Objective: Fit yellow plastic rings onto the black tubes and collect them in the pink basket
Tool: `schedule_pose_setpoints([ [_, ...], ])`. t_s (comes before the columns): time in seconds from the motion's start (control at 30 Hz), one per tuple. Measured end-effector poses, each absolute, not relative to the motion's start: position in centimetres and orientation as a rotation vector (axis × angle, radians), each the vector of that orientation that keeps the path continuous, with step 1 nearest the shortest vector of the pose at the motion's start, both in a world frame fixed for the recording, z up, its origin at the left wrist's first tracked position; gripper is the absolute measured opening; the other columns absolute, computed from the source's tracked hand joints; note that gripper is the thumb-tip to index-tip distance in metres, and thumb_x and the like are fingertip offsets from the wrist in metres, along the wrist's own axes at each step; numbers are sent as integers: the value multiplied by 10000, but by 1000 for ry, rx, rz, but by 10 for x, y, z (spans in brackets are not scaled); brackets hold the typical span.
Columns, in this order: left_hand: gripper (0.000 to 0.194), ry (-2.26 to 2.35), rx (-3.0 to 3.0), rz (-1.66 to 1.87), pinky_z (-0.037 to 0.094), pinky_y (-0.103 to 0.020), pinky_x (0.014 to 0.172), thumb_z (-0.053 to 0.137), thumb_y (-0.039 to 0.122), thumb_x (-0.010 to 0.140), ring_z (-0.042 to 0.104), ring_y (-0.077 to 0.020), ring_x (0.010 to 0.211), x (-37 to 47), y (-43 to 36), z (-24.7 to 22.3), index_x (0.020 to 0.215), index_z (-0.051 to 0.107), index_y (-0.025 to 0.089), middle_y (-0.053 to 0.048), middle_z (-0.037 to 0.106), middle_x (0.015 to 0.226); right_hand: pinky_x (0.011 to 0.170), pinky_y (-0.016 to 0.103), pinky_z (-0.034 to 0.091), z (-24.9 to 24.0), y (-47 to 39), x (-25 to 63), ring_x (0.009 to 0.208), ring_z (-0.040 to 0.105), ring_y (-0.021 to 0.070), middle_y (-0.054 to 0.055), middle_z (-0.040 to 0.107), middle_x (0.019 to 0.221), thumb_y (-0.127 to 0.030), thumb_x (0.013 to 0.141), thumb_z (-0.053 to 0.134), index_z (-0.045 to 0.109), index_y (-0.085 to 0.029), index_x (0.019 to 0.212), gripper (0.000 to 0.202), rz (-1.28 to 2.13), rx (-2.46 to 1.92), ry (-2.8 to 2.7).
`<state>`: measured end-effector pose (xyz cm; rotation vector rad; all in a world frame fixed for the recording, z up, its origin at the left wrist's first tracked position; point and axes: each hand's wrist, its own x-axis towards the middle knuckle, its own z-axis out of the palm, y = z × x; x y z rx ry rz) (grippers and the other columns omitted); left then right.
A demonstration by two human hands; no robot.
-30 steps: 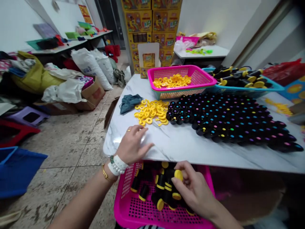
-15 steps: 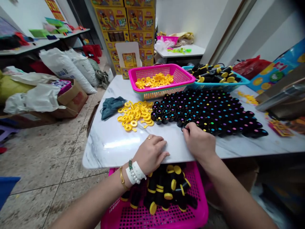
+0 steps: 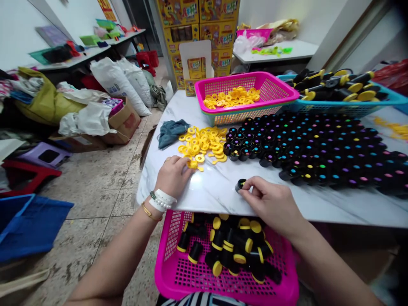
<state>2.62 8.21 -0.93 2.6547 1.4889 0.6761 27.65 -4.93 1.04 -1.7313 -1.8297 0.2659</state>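
My right hand (image 3: 270, 202) pinches a small black cylinder (image 3: 240, 185) between thumb and fingertips, just above the table's front area. The cylinder's round end faces up, with a bit of yellow-green showing inside. At the front left edge of a pile of yellow ring-shaped caps with tabs (image 3: 207, 142), my left hand (image 3: 174, 175) reaches out, thumb and forefinger apart and touching the nearest caps. Right of the pile, rows of upright black cylinders (image 3: 306, 144) stand packed together, with coloured dots showing in their tops.
A pink basket (image 3: 245, 111) holding yellow caps stands behind the pile, beside a blue basket (image 3: 347, 109) of black-and-yellow pieces. Below the table edge is another pink basket (image 3: 165, 272) with capped cylinders. A dark cloth (image 3: 172, 132) lies left; stacked yellow boxes (image 3: 216, 38) rise behind.
My right hand has drawn a black cylinder away from the rows towards the table's front. My left hand has moved left and forward to the yellow caps. The view has shifted.
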Motion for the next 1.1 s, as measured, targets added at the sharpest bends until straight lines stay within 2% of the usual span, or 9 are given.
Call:
schedule_pose_setpoints([
  [0.27,148,1386,2613,766,500,-353,814,560,271,873,604,-214,864,22,52,3,860,669,172,-78,665,900,563,247,455,21,-89,258,545,586,125,-5,640,673,-195,873,610,633,-209,930,64,123,-1576,-1694],
  [0.4,134,1386,2368,890,511,-316,779,589,277,867,625,-166,758,27,19,23,894,668,172,-49,695,872,598,269,483,12,-107,241,631,606,150,25,656,777,-137,842,631,632,-224,946,136,306,-1475,-1600],
  [0.53,115,1106,1805,842,519,-233,631,604,270,869,623,-114,635,55,-23,32,892,670,178,-7,710,780,584,270,520,-1,-111,227,685,638,160,55,682,926,-230,878,621,584,-238,1159,284,806,-1431,-1226],
  [0.6,119,942,1613,751,524,-219,627,605,256,870,643,-116,656,71,-35,30,868,684,166,-9,712,751,549,250,519,-4,-110,225,619,621,137,35,683,856,-280,897,608,607,-229,1100,209,1005,-1367,-1035],
  [0.7,107,862,1636,731,510,-209,639,640,232,844,639,-110,667,90,-37,25,839,711,152,-18,710,743,520,202,486,-3,-105,233,538,560,86,-4,637,727,-291,879,645,654,-199,883,93,1046,-1340,-881],
  [0.87,87,803,1863,749,449,-193,576,671,209,816,580,-85,596,108,-26,28,797,727,145,-15,680,694,475,159,445,-2,-96,263,489,547,54,-31,641,723,-256,824,722,635,-227,987,187,1179,-1246,-699],
  [0.97,108,731,1904,783,447,-195,571,673,243,830,556,-77,566,111,-26,29,823,715,143,0,655,662,484,175,463,0,-98,278,491,575,71,-19,656,703,-247,813,733,631,-219,929,157,1308,-1177,-704],
  [1.03,208,764,1943,853,470,-218,606,722,301,794,565,-96,607,111,-23,24,922,695,140,-5,650,704,491,184,469,2,-100,285,497,576,80,-16,654,678,-246,809,736,629,-215,888,136,1288,-1203,-732],
  [1.1,428,845,1999,916,504,-274,696,791,363,713,599,-145,744,112,-16,17,1046,655,130,-47,664,849,454,163,429,3,-96,291,476,536,68,-24,632,636,-255,784,759,634,-206,853,152,1187,-1263,-745],
])
